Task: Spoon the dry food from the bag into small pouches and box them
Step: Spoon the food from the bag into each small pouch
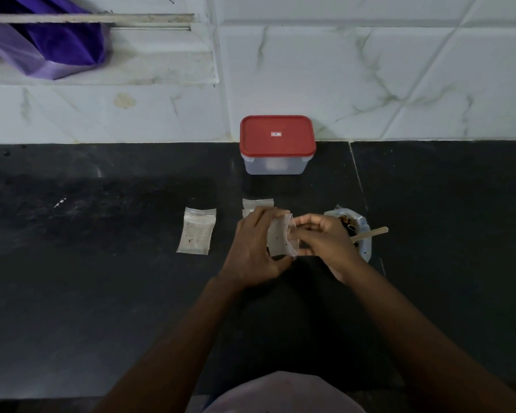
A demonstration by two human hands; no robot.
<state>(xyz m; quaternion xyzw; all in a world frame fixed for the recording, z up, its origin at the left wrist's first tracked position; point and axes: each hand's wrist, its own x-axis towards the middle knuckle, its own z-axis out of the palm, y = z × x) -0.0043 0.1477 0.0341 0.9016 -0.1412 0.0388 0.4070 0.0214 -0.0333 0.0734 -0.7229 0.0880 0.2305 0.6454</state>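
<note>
Both hands hold one small clear pouch (280,238) upright over the dark counter. My left hand (255,248) grips its left side, and my right hand (323,238) pinches its top right edge. Some dark food sits in the pouch's bottom. An open plastic bag of dry food (359,231) stands just right of my right hand, with a wooden spoon handle (371,233) sticking out of it. A flat pouch (197,231) lies to the left. Another pouch (256,204) lies behind my left hand, partly hidden. A clear box with a red lid (277,135), closed, stands by the wall.
The black counter (102,278) meets a white marbled tile wall (399,70) at the back. A purple cloth (51,52) hangs at the upper left by a window ledge. A seam in the counter runs down right of the box.
</note>
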